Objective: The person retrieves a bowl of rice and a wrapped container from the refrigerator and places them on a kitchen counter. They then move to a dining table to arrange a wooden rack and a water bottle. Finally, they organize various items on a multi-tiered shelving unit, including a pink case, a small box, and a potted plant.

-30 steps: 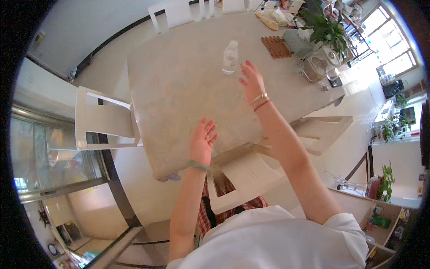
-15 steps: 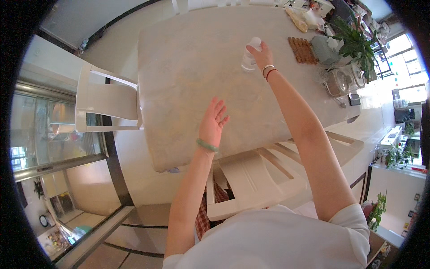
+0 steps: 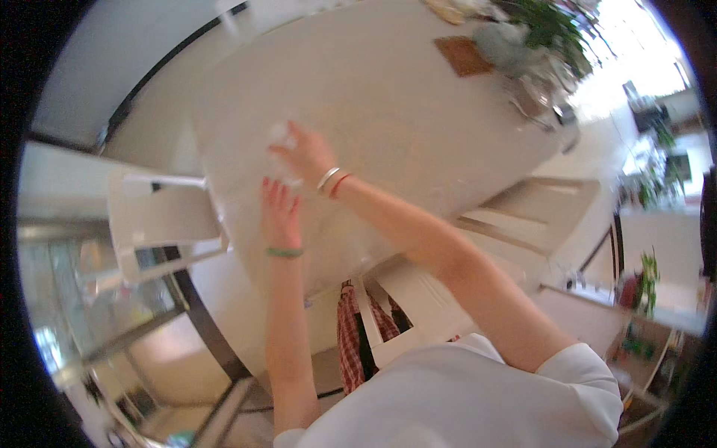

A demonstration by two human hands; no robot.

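My right hand (image 3: pixel 310 155) is closed around a small clear container with a whitish top (image 3: pixel 278 134), held over the left part of the pale table (image 3: pixel 403 112). Motion blur hides the container's exact kind, and my fingers cover part of it. Just below it is my left hand (image 3: pixel 280 213), a green bangle at its wrist, palm side turned toward the container. Its fingers are stretched out and it holds nothing. Whether its fingertips touch the container's lower end, I cannot tell.
A white chair (image 3: pixel 168 220) stands at the table's left end, and another chair (image 3: pixel 426 302) is tucked in by my body. Toward the far right of the table are a brown slatted mat (image 3: pixel 464 56), a leafy plant (image 3: pixel 549 30) and glass vessels (image 3: pixel 541 86).
My right hand has carried the clear container leftward and nearer to me. My left hand has moved left, and the two hands are now close together. The whole view has turned and shifted.
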